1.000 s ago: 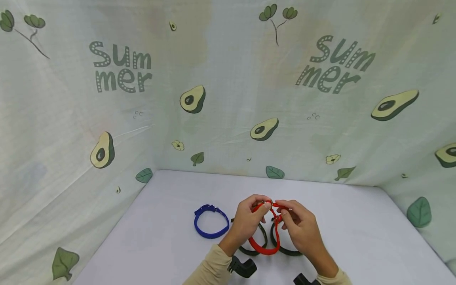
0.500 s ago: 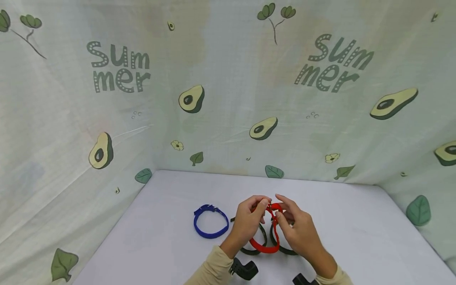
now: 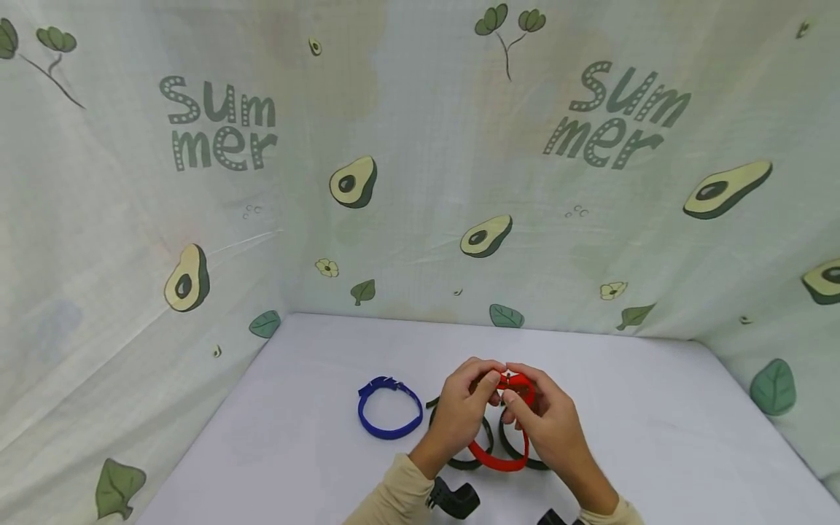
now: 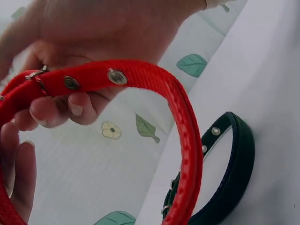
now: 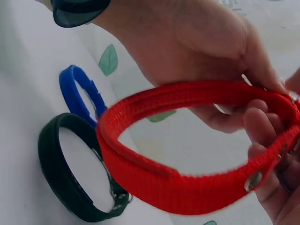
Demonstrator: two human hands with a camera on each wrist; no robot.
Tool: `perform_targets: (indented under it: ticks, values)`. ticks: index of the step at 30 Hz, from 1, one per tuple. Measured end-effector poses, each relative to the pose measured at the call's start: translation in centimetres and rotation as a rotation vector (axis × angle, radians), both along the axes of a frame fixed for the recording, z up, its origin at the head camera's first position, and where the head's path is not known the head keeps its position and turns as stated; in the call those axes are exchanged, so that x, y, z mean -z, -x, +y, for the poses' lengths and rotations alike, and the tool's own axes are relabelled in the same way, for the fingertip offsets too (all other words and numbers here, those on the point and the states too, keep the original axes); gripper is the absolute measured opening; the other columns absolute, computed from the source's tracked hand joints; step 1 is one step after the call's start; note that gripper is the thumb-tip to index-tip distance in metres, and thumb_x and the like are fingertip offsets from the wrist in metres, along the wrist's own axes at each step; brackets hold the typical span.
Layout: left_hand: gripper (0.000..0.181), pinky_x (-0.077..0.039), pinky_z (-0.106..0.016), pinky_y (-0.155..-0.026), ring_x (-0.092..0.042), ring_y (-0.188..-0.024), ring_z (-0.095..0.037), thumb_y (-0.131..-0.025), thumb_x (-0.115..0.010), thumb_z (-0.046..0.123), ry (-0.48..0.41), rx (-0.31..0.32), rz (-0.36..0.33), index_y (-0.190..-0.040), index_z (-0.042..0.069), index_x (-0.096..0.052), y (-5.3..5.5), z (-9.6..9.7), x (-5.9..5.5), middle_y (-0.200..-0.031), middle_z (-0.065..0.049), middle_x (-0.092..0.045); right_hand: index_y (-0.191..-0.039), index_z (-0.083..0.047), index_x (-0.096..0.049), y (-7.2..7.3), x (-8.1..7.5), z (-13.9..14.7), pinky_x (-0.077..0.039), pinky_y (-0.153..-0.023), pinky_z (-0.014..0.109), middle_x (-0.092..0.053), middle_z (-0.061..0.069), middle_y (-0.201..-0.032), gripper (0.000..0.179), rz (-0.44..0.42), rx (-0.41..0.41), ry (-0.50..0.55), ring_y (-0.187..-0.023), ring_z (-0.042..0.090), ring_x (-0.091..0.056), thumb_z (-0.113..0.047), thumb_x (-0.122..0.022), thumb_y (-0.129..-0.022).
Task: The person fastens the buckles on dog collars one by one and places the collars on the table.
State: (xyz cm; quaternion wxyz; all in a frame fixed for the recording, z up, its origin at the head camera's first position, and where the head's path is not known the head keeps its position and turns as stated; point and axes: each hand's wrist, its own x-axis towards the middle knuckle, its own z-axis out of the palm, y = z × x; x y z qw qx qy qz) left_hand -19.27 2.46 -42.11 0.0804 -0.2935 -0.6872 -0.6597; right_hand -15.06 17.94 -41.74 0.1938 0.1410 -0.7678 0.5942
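Both hands hold a red collar (image 3: 502, 464) with metal eyelets, its band closed into a loop that hangs below the fingers in the head view. My left hand (image 3: 461, 402) pinches it at the upper left, near the metal buckle (image 4: 37, 73). On the opposite side, my right hand (image 3: 550, 417) grips the band between thumb and fingers, fingertips almost meeting those of the left. Fingers partly hide the buckle area. Behind the red loop lie two dark green collars, one on the left (image 3: 464, 464) and one on the right (image 3: 535, 464).
A blue collar (image 3: 390, 434) lies buckled in a ring on the white table (image 3: 295, 452), left of the hands. A cloth printed with avocados and leaves (image 3: 420, 146) stands behind and at both sides. Black wrist cameras (image 3: 457, 501) sit near the sleeves.
The right hand has shifted its grip on the red strap, which was drawn out straight and now curves. Both hands have come closer together, and the hanging loop has moved slightly right.
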Motion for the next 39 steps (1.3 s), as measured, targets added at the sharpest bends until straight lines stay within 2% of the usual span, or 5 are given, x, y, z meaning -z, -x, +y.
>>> perform_targets:
  ticks: [5,13,20,28,39]
  values:
    - [0.019,-0.057,-0.032,-0.079,-0.064,-0.090,-0.011,-0.103,-0.057,0.019,0.006,-0.011,0.025,-0.115,0.009,-0.069,0.04,0.13,0.21,-0.104,-0.002,-0.066,-0.115,-0.007,-0.063,0.00,0.03,-0.32,-0.055,-0.054,0.032,-0.067,0.012,-0.079,0.025,-0.045,0.087,0.028,-0.059,0.021,-0.063,-0.009,-0.073,-0.092]
    - [0.017,-0.055,-0.030,-0.088,-0.065,-0.103,-0.015,-0.104,-0.056,0.015,-0.070,0.073,-0.060,-0.114,0.004,-0.065,0.22,0.27,0.38,-0.107,-0.006,-0.064,-0.116,-0.004,-0.059,0.03,-0.02,-0.35,-0.056,-0.058,0.029,-0.065,0.012,-0.085,0.026,-0.102,0.129,0.045,-0.061,0.019,-0.062,-0.007,-0.071,-0.093]
    - [0.018,-0.052,-0.032,-0.094,-0.062,-0.101,-0.018,-0.104,-0.055,0.014,-0.159,0.139,-0.177,-0.115,0.000,-0.061,0.15,0.38,0.43,-0.109,-0.012,-0.061,-0.109,0.001,-0.055,0.07,-0.27,-0.09,-0.051,-0.051,0.029,-0.059,0.008,-0.070,0.019,-0.120,0.089,0.109,-0.052,0.021,-0.055,0.003,-0.066,-0.093]
    - [0.022,-0.053,-0.040,-0.094,-0.057,-0.110,-0.027,-0.105,-0.055,0.018,-0.321,0.076,-0.367,-0.119,0.002,-0.057,0.69,0.13,0.46,-0.113,-0.012,-0.059,-0.108,0.003,-0.051,0.30,-0.22,0.21,-0.051,-0.049,0.027,-0.059,0.011,-0.072,0.021,-0.150,0.083,0.144,-0.052,0.021,-0.056,0.002,-0.066,-0.094]
    - [0.023,-0.059,-0.039,-0.079,-0.062,-0.097,-0.026,-0.105,-0.055,0.020,-0.374,0.053,-0.297,-0.122,0.004,-0.058,0.89,-0.25,0.63,-0.111,-0.015,-0.059,-0.115,-0.003,-0.061,0.46,-0.08,-0.19,-0.052,-0.050,0.029,-0.069,0.012,-0.086,0.021,-0.193,0.107,0.139,-0.055,0.022,-0.058,-0.009,-0.068,-0.096]
